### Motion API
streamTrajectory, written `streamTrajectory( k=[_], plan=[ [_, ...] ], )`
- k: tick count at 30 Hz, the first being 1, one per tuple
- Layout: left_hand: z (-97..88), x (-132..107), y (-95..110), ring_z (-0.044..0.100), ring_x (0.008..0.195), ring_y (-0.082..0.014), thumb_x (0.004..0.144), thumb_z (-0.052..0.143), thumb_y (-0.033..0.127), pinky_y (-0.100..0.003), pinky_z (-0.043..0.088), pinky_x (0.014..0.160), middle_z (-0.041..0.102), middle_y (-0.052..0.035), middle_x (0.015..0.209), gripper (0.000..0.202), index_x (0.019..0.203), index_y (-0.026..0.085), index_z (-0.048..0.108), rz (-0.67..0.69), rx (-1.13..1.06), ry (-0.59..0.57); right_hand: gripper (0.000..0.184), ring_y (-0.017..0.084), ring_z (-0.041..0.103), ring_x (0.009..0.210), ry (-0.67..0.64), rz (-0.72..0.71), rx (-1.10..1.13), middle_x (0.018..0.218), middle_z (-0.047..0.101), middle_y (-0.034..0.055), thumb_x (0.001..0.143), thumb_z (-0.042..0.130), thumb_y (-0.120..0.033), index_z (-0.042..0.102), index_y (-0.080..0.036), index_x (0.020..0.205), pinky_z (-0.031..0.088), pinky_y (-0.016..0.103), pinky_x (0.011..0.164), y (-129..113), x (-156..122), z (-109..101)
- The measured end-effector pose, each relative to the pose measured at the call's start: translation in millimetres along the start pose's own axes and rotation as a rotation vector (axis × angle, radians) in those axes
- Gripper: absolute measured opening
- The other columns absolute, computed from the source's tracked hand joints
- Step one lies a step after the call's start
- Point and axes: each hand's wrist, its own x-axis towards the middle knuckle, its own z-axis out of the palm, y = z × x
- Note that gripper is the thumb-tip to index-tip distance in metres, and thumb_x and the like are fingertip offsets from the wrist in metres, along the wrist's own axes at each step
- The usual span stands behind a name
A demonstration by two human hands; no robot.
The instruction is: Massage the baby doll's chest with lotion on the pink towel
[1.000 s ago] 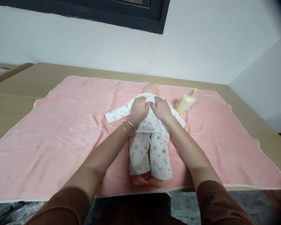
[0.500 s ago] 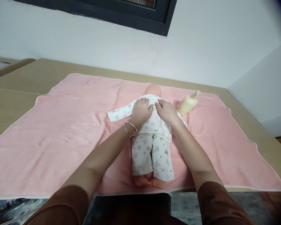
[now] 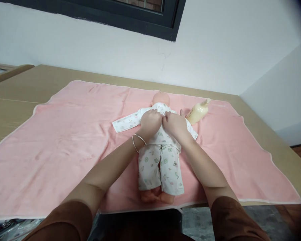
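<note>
Lying near the desk's (image 3: 65,72) front edge, seemingly for reach, a doll (image 3: 163,138) is touched by both hands (image 3: 151,123) (image 3: 175,125), fingers curled, grip unclear.

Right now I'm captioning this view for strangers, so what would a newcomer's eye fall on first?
Probably the doll in white printed clothes, near the middle of the view, with the left hand and right hand close together on its upper body. Next would likely come the broad pink blanket beneath it, then the cream pump bottle on the doll's right in the view.
</note>
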Motion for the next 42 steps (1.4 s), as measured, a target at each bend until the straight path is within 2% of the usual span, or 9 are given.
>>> streamTrajectory(
  k=[4,7,10,14,19,24,27,38,42],
  plan=[
    [6.6,6.5,-12.6,0.064,0.131,-0.0348,0.103,0.049,0.031,-0.049,0.045,0.116,0.073,-0.0211,0.131,0.035,0.116,0.011,0.074,-0.069,-0.065,0.024,0.042,0.032,0.070,0.120,-0.041,-0.008,0.114,0.121,0.079,0.0146,0.108,0.035,-0.035,0.074,-0.019,0.113,0.020,0.063,0.128,16.2,13.0,4.5],
    [11.2,12.6,-25.7,0.046,0.152,-0.0358,0.103,0.054,0.042,-0.051,0.035,0.126,0.053,-0.0236,0.158,0.056,0.145,0.006,0.057,-0.109,-0.127,-0.041,0.049,0.033,0.048,0.149,-0.044,-0.010,0.261,0.157,0.057,0.0163,0.108,0.036,-0.043,0.060,-0.018,0.143,0.021,0.066,0.127,35.0,29.7,20.8],
    [7.4,13.3,-27.3,0.044,0.154,-0.0343,0.104,0.053,0.043,-0.049,0.035,0.127,0.051,-0.0227,0.161,0.058,0.148,0.006,0.054,-0.089,-0.139,-0.088,0.056,0.033,0.036,0.157,-0.048,0.003,0.294,0.167,0.044,0.0163,0.108,0.034,-0.044,0.047,-0.016,0.156,0.019,0.068,0.128,39.0,34.5,29.4],
    [-10.2,5.2,-8.9,0.070,0.118,-0.0325,0.102,0.050,0.027,-0.044,0.052,0.105,0.075,-0.0190,0.120,0.029,0.110,0.013,0.074,-0.017,-0.018,-0.082,0.047,0.036,0.054,0.143,-0.030,-0.040,0.143,0.152,0.060,0.0205,0.105,0.033,-0.027,0.059,-0.012,0.141,0.028,0.063,0.124,16.5,16.4,13.9],
    [-20.9,0.2,3.5,0.074,0.090,-0.0308,0.096,0.052,0.017,-0.041,0.056,0.085,0.076,-0.0151,0.090,0.025,0.083,0.018,0.074,-0.087,0.014,-0.125,0.036,0.035,0.071,0.114,-0.040,-0.097,0.027,0.116,0.078,0.0181,0.101,0.040,-0.026,0.073,-0.017,0.110,0.030,0.058,0.123,0.8,0.6,-7.2],
    [6.7,5.4,-9.2,0.062,0.134,-0.0367,0.103,0.049,0.034,-0.048,0.046,0.116,0.069,-0.0256,0.136,0.040,0.124,0.006,0.070,-0.166,-0.090,0.035,0.043,0.028,0.067,0.129,0.044,-0.017,0.332,0.132,0.076,0.0084,0.099,0.041,-0.028,0.076,-0.023,0.123,0.046,0.044,0.115,27.6,23.9,19.1],
    [27.2,7.4,-16.9,0.047,0.151,-0.0370,0.103,0.052,0.040,-0.051,0.032,0.128,0.054,-0.0283,0.156,0.057,0.145,0.001,0.055,-0.183,-0.165,0.080,0.051,0.028,0.055,0.145,0.133,0.017,0.401,0.149,0.066,0.0111,0.100,0.040,-0.033,0.068,-0.015,0.140,0.040,0.045,0.122,39.8,35.1,40.7],
    [37.0,10.1,-27.6,0.042,0.155,-0.0366,0.104,0.048,0.045,-0.052,0.029,0.131,0.049,-0.0264,0.161,0.063,0.150,0.003,0.051,-0.149,-0.202,0.061,0.052,0.027,0.061,0.135,0.179,-0.011,0.373,0.145,0.068,0.0135,0.104,0.034,-0.033,0.066,-0.014,0.139,0.042,0.041,0.117,39.0,33.0,47.6],
    [31.1,12.8,-27.0,0.042,0.155,-0.0366,0.105,0.047,0.043,-0.052,0.030,0.131,0.048,-0.0273,0.161,0.063,0.150,0.000,0.050,-0.141,-0.187,0.014,0.049,0.029,0.067,0.118,0.198,-0.025,0.415,0.128,0.076,0.0154,0.102,0.034,-0.034,0.071,-0.016,0.126,0.047,0.042,0.107,38.3,33.8,46.9]
  ],
)
